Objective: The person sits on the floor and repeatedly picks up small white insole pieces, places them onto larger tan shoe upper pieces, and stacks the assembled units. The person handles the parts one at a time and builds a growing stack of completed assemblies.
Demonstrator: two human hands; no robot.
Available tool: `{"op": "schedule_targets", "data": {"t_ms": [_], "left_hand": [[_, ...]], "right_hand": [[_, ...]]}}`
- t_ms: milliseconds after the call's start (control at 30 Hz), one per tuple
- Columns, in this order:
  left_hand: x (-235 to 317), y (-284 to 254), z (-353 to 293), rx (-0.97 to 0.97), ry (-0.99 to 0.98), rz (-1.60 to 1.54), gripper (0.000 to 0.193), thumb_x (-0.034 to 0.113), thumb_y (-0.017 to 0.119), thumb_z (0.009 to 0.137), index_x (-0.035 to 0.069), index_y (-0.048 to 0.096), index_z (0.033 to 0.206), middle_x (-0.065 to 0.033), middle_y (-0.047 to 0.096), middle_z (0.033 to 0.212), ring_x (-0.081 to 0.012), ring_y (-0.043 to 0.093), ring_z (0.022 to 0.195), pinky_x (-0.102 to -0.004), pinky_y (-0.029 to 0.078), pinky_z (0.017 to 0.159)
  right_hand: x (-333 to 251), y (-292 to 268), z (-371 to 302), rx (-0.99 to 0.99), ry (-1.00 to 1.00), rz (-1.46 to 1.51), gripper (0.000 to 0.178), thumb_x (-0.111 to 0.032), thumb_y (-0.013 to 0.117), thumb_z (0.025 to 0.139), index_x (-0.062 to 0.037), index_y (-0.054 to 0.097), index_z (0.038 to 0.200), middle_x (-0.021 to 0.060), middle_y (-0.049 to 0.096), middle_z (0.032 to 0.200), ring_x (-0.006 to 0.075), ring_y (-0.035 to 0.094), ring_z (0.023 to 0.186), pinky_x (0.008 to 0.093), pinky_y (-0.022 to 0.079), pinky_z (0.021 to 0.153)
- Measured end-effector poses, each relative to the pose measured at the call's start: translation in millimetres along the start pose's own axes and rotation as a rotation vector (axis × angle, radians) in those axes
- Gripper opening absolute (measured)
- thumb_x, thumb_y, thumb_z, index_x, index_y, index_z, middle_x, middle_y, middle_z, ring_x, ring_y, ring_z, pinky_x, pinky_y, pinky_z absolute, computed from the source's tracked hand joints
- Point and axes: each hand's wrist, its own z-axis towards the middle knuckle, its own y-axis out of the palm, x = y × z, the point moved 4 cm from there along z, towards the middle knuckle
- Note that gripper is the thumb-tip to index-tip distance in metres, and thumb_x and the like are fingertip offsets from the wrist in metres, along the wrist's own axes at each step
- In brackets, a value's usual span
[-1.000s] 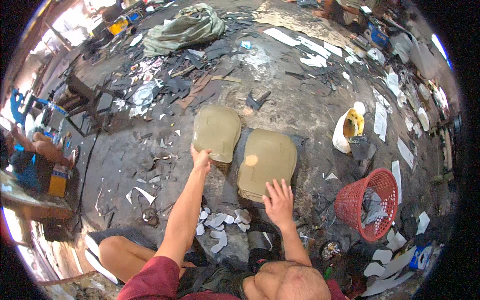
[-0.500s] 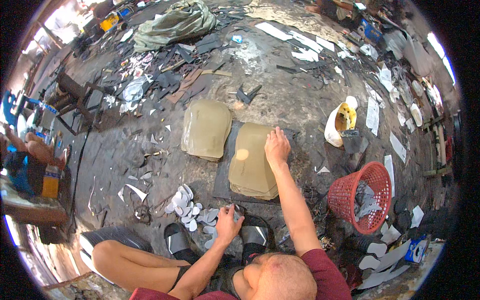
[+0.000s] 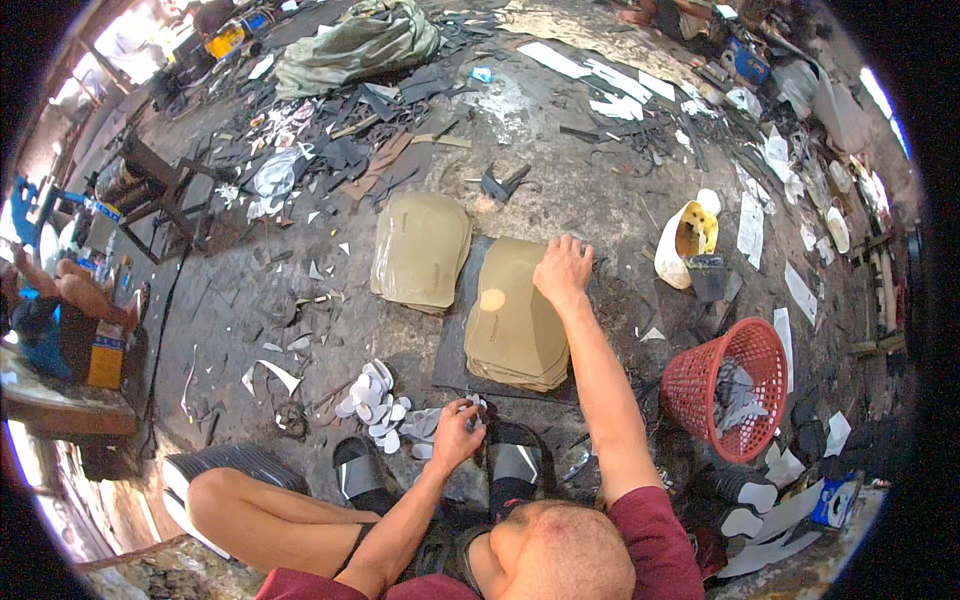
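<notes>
Two stacks of thin olive-green sheets with rounded corners lie on the floor before me. My right hand (image 3: pixel 563 270) is at the far right corner of the right stack (image 3: pixel 510 325), its fingers curled over the edge of the top sheet. Under that stack shows a dark flat board (image 3: pixel 453 345). The left stack (image 3: pixel 422 250) lies untouched beside it. My left hand (image 3: pixel 458 437) is closed low between my feet, next to a heap of small grey-white rounded pieces (image 3: pixel 375 402). Something greyish shows at its fingertips, too small to make out.
A red plastic basket (image 3: pixel 680 385) holding grey scraps leans at my right. Beyond it lies a cut-open white container (image 3: pixel 672 255) with a dark cup (image 3: pixel 708 278). Black sandals (image 3: pixel 515 465) are by my left hand. A metal frame (image 3: pixel 165 205) and a seated person (image 3: pixel 75 300) are at the left.
The whole view has shifted slightly. My right hand has edged a little farther along the stack's corner. My left hand stays by the grey-white pieces, its fingers slightly more curled.
</notes>
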Motion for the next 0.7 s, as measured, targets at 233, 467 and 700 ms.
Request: {"op": "schedule_targets", "data": {"t_ms": [233, 467, 700], "left_hand": [[7.2, 0.0, 2.3, 0.013, -0.282, -0.009, 0.046, 0.018, 0.080, 0.077, 0.002, 0.069, 0.119, -0.0161, 0.061, 0.109, -0.0369, 0.064, 0.096, -0.0456, 0.054, 0.082], [19.3, -0.6, -1.8, 0.060, -0.253, 0.011, 0.034, 0.012, 0.077, 0.077, 0.004, 0.064, 0.107, -0.0157, 0.060, 0.108, -0.0386, 0.062, 0.101, -0.0471, 0.052, 0.085], [18.2, 5.1, -5.2, 0.126, -0.118, 0.038, 0.043, 0.010, 0.075, 0.077, 0.002, 0.065, 0.118, -0.0159, 0.060, 0.108, -0.0373, 0.060, 0.104, -0.0453, 0.051, 0.089]], "right_hand": [[-8.6, 8.4, 7.0, -0.033, -0.178, 0.229, 0.045, -0.022, 0.061, 0.090, -0.0112, 0.061, 0.133, 0.0108, 0.058, 0.131, 0.0300, 0.049, 0.127, 0.0522, 0.035, 0.107], [-43.4, 25.3, 6.7, 0.073, -0.306, 0.417, 0.043, -0.016, 0.057, 0.095, -0.0141, 0.058, 0.138, 0.0075, 0.062, 0.128, 0.0302, 0.055, 0.122, 0.0482, 0.039, 0.105], [-52.2, 26.1, -1.2, 0.269, -0.205, 0.567, 0.038, -0.016, 0.064, 0.092, -0.0113, 0.063, 0.129, 0.0098, 0.060, 0.120, 0.0291, 0.056, 0.119, 0.0484, 0.042, 0.100]]}}
